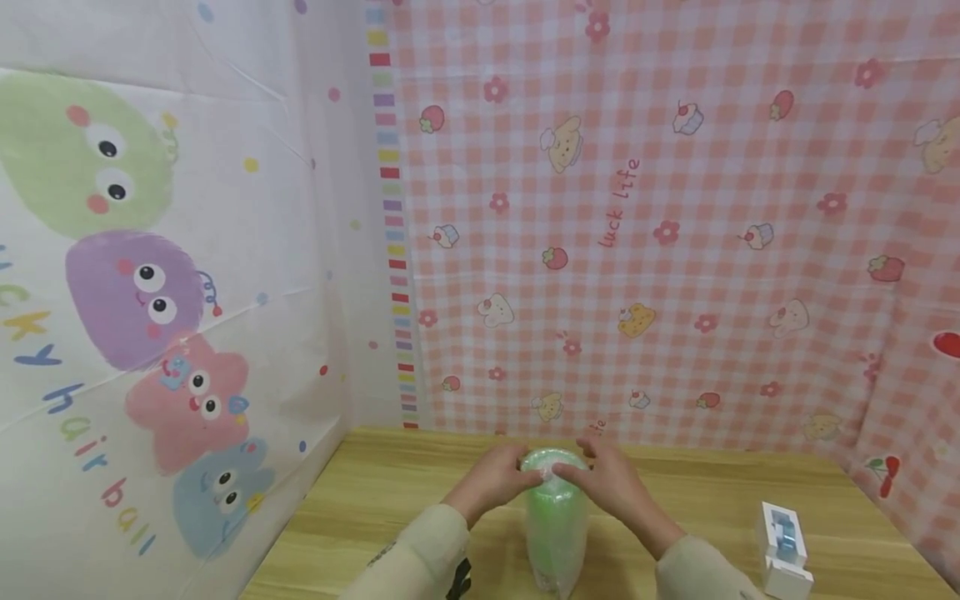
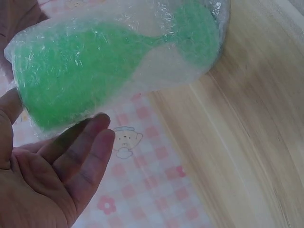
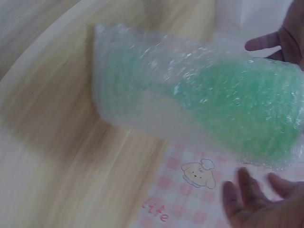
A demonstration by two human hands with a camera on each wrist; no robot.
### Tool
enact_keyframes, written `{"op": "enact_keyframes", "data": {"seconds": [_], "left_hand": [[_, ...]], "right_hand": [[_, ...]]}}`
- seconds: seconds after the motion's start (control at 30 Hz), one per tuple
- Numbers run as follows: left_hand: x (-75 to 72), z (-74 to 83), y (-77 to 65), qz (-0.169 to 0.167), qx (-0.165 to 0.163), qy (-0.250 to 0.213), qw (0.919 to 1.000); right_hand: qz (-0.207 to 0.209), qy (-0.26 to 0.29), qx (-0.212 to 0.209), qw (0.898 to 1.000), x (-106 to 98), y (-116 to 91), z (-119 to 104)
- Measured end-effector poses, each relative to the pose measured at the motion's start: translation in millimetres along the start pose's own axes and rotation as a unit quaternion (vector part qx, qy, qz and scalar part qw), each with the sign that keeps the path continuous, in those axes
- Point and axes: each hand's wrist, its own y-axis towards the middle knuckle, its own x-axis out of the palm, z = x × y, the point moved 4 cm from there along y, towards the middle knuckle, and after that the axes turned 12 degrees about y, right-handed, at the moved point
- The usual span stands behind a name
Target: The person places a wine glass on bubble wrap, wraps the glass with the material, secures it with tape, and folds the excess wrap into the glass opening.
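Observation:
A green stemmed goblet (image 2: 76, 66) is wrapped in clear bubble wrap (image 3: 156, 114). In the head view the wrapped goblet (image 1: 557, 525) stands upright on the table, bowl end up. My left hand (image 1: 498, 479) is at the left of its top; in the left wrist view the thumb is right at the wrap's top edge and the fingers are loosely bent beside the bowl. On the other side, my right hand (image 1: 611, 483) has its thumb over the top edge. Its fingers (image 3: 247, 192) are spread and loosely bent next to the bowl in the right wrist view.
At the right of the wooden table (image 1: 697, 508) lies an opened white box (image 1: 783, 550) with something blue inside. A small dark object (image 1: 459, 579) shows beside the left sleeve. Checked cloth (image 1: 675, 275) hangs behind, and a white printed sheet (image 1: 285, 250) on the left.

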Motion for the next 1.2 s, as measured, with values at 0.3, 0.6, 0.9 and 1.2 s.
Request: {"op": "enact_keyframes", "data": {"seconds": [0.3, 0.6, 0.9, 1.2], "left_hand": [[1.0, -3.4, 0.6, -0.017, 0.024, -0.014, 0.9995], [2.9, -7.2, 1.1, -0.051, -0.013, -0.037, 0.9979], [9.4, -0.5, 2.5, -0.042, -0.029, -0.050, 0.9974], [8.8, 10.6, 4.3, -0.020, -0.062, -0.019, 0.9977]], "right_hand": [[-0.037, 0.042, 0.085, 0.995, 4.3, -0.6, -0.7], [-0.025, 0.040, 0.106, 0.993, 6.2, 2.1, 0.9], [-0.007, 0.037, 0.105, 0.994, 6.5, 0.1, 1.9], [0.019, 0.017, 0.106, 0.994, 7.5, -1.6, 2.3]]}}
